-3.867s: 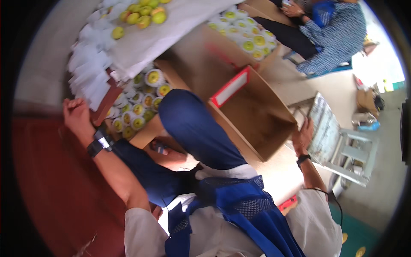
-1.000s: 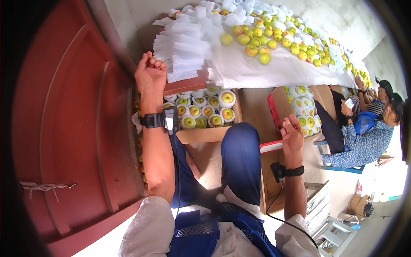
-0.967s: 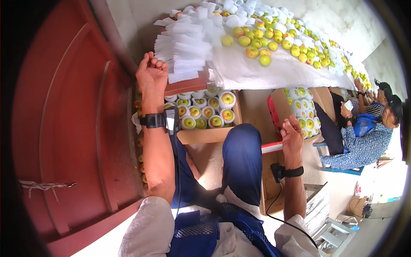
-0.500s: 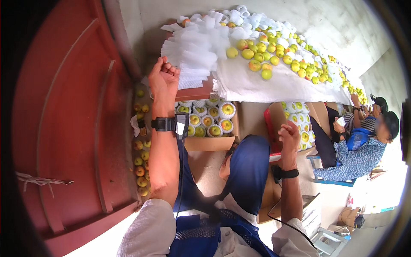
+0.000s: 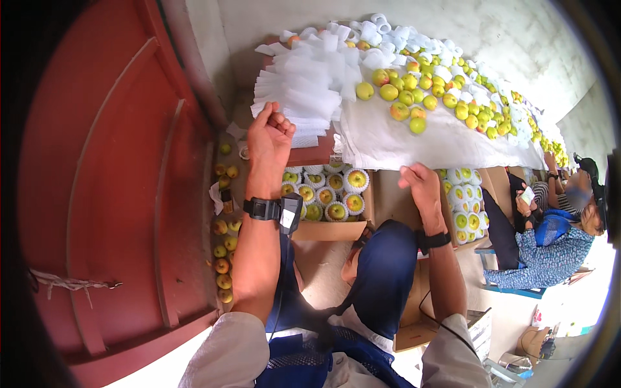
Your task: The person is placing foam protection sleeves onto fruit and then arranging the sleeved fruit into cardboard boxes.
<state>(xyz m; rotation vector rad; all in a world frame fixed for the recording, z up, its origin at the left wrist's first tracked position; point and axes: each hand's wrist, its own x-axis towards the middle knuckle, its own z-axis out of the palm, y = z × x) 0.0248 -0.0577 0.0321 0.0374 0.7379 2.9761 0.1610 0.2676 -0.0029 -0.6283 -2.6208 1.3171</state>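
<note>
My left hand (image 5: 272, 134) is raised at the near edge of a pile of white foam net sleeves (image 5: 301, 87). Its fingers curl in toward the palm, and I see nothing in them. Over the gap between two cartons, my right hand (image 5: 424, 189) is just below the hanging edge of the white cloth (image 5: 378, 139). Its fingers are bent and drawn together, with no object visible. Loose yellow-green apples (image 5: 406, 98) lie on the cloth, some blushed red. Below the table, a carton (image 5: 326, 231) holds apples in foam nets.
Another carton of netted apples (image 5: 467, 204) is at the right. Loose apples (image 5: 221, 265) line the floor beside a red door (image 5: 123, 181). A co-worker in a blue patterned top (image 5: 546, 258) sits at the far right, holding something white.
My right hand has moved up and left toward the cloth's edge. My left hand remains by the foam sleeves, its fingers still curled. The whole view has shifted slightly.
</note>
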